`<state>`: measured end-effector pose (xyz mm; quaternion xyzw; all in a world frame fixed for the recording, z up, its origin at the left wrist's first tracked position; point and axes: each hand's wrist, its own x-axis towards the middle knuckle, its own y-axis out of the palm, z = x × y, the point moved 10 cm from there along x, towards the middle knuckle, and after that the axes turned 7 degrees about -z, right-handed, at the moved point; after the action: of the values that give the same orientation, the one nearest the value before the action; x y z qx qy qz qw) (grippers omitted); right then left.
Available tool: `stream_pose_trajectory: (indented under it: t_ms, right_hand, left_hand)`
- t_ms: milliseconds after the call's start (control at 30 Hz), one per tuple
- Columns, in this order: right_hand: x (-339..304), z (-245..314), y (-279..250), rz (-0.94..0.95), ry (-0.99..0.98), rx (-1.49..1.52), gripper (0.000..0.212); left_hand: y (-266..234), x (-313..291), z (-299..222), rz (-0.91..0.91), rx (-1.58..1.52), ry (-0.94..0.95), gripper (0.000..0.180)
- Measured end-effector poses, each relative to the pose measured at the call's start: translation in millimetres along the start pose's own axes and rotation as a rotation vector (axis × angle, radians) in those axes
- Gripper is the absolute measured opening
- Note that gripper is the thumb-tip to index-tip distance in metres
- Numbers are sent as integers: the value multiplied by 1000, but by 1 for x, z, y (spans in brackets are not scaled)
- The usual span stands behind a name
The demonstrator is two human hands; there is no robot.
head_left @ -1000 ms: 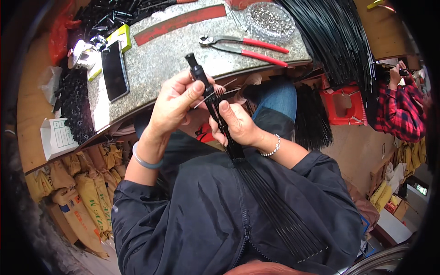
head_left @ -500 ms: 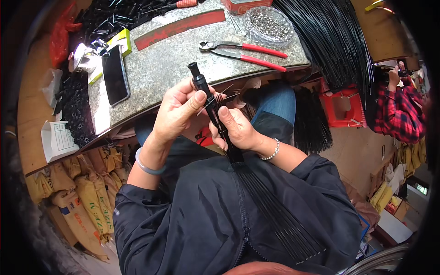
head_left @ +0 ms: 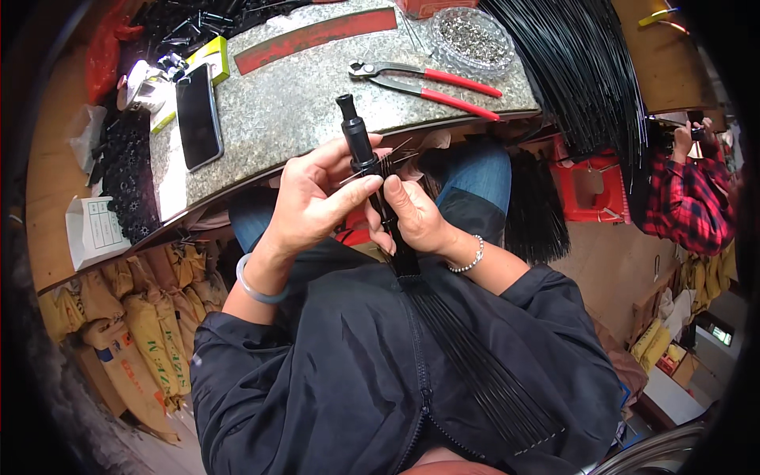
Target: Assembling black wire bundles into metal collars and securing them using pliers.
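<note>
A black umbrella frame is held in front of my chest, its knobbed end tilted up toward the table. Its thin ribs fan down over my dark jacket. My left hand grips the frame near its upper part, thumb pressed against it. Just below, my right hand wraps round the frame with the thumb on top. Several thin metal wires stick out sideways between the hands. Exactly how the fingers behind the frame hold it is hidden.
On the stone tabletop lie red-handled pincers, a red curved strip, a phone and a clear bowl of small metal pieces. Black rods are heaped at the right. A person in a plaid shirt sits beyond.
The umbrella frame has turned more upright, its knobbed end shifting slightly right and up. My left thumb has slid down and right, nearer the wires and my right thumb.
</note>
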<state>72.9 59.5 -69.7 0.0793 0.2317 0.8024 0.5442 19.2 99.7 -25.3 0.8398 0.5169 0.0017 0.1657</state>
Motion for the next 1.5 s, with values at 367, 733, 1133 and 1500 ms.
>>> stream_pose_trajectory:
  t_ms: [367, 733, 1133, 1500]
  right_hand:
    - [-4, -10, -1, 34, 27, -8, 63]
    - [-7, 3, -9, -13, -74, -85, 62]
    - [7, 36, 15, 123, -205, -101, 60]
    - [48, 34, -2, 26, -247, -53, 60]
  left_hand:
    - [0, -2, 3, 76, -27, -66, 44]
    - [12, 2, -26, 81, 184, 96, 29]
    - [8, 4, -4, -3, -256, 152, 55]
    - [-17, 55, 4, 134, -479, 146, 52]
